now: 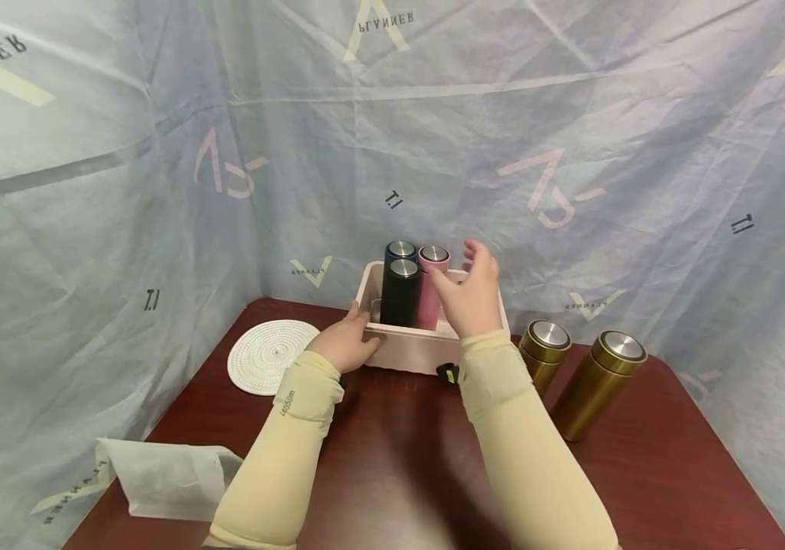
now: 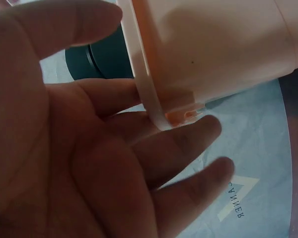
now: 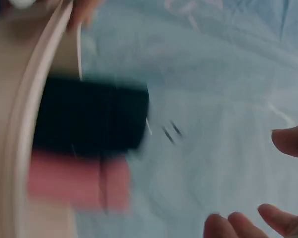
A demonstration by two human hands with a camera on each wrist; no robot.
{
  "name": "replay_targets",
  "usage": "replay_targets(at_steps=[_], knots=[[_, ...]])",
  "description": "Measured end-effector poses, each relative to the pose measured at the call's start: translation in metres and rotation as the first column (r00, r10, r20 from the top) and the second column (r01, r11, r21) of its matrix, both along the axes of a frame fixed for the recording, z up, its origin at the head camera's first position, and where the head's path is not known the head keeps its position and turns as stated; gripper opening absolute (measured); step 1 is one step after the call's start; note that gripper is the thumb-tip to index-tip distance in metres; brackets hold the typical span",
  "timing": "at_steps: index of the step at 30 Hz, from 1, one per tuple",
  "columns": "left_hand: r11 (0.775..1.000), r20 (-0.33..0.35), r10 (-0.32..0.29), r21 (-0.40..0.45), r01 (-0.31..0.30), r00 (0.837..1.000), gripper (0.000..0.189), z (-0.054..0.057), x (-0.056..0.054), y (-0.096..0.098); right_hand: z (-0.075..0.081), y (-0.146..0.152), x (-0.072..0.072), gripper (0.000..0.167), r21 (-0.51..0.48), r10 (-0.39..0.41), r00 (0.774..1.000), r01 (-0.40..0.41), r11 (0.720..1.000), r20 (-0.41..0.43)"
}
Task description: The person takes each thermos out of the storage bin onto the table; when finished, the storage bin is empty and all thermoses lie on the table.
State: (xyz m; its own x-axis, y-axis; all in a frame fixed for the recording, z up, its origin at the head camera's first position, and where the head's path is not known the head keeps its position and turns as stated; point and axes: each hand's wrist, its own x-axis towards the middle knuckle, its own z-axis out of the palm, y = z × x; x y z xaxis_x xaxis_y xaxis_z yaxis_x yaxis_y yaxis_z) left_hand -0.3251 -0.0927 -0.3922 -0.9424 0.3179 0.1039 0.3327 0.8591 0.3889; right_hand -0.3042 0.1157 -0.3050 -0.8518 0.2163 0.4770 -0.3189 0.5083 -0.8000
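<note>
A pale pink plastic bin (image 1: 406, 351) stands toward the back of the table. Three flasks are upright in its left half: a black flask (image 1: 402, 294) in front, a blue flask (image 1: 392, 250) behind it and a pink flask (image 1: 429, 286) beside them. My left hand (image 1: 346, 344) holds the bin's front left corner, the thumb along the front and fingers at the rim (image 2: 144, 74). Over the bin's right part my right hand (image 1: 475, 294) is raised, fingers spread and loosely bent, with nothing in it. The right wrist view shows its fingertips (image 3: 288, 141) away from the blurred flasks.
Two gold flasks (image 1: 591, 389) stand on the table, right of the bin. A round white woven mat (image 1: 264, 359) lies at the left. Nearer me is a whitish translucent pouch (image 1: 172, 481). Grey cloth (image 1: 392, 153) hangs behind and on both sides of the reddish-brown table (image 1: 378, 473).
</note>
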Motion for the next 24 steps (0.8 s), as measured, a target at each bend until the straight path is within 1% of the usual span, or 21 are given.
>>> replay_targets(at_steps=[2,4,7,9,11,12,16,18,21,24], knots=[[1.0,0.001,-0.004,0.004,0.004,1.0,0.061,-0.001,-0.001,-0.001,-0.004,-0.01,-0.016,0.074,-0.026,0.04,0.998,-0.039,0.999,0.047],[1.0,0.005,-0.009,0.006,0.009,1.0,0.058,-0.002,-0.002,-0.002,-0.011,-0.018,-0.029,0.073,-0.022,0.071,0.992,-0.069,0.997,0.105],[1.0,0.003,-0.017,0.021,0.017,1.0,0.055,-0.002,-0.003,-0.004,-0.02,-0.028,-0.049,0.074,0.031,0.08,0.981,-0.086,0.996,0.175],[1.0,0.004,-0.011,0.027,0.011,1.0,0.054,-0.001,-0.004,-0.005,-0.026,-0.034,-0.058,0.075,0.046,0.09,0.973,-0.102,0.994,0.215],[1.0,-0.002,0.001,0.028,-0.001,1.0,0.053,0.0,-0.004,-0.006,-0.03,-0.039,-0.066,0.076,0.072,0.081,0.967,-0.101,0.992,0.241],[1.0,-0.004,0.006,0.024,-0.006,1.0,0.052,0.0,-0.004,-0.006,-0.032,-0.041,-0.069,0.077,0.084,0.074,0.965,-0.099,0.992,0.253],[1.0,-0.034,0.013,0.005,-0.012,0.999,0.051,-0.001,-0.005,-0.003,-0.038,-0.048,-0.079,0.078,0.168,-0.008,0.96,-0.041,0.985,0.281],[1.0,-0.049,0.015,-0.002,-0.016,0.999,0.051,-0.001,-0.005,-0.001,-0.04,-0.05,-0.082,0.078,0.195,-0.038,0.956,-0.02,0.981,0.289],[0.999,-0.068,0.03,-0.01,-0.031,0.997,0.051,-0.001,-0.005,0.002,-0.045,-0.052,-0.086,0.08,0.194,-0.045,0.953,-0.014,0.981,0.299],[0.999,-0.077,0.033,-0.015,-0.034,0.996,0.053,-0.001,-0.005,0.003,-0.048,-0.053,-0.086,0.081,0.177,-0.034,0.953,-0.021,0.984,0.301]])
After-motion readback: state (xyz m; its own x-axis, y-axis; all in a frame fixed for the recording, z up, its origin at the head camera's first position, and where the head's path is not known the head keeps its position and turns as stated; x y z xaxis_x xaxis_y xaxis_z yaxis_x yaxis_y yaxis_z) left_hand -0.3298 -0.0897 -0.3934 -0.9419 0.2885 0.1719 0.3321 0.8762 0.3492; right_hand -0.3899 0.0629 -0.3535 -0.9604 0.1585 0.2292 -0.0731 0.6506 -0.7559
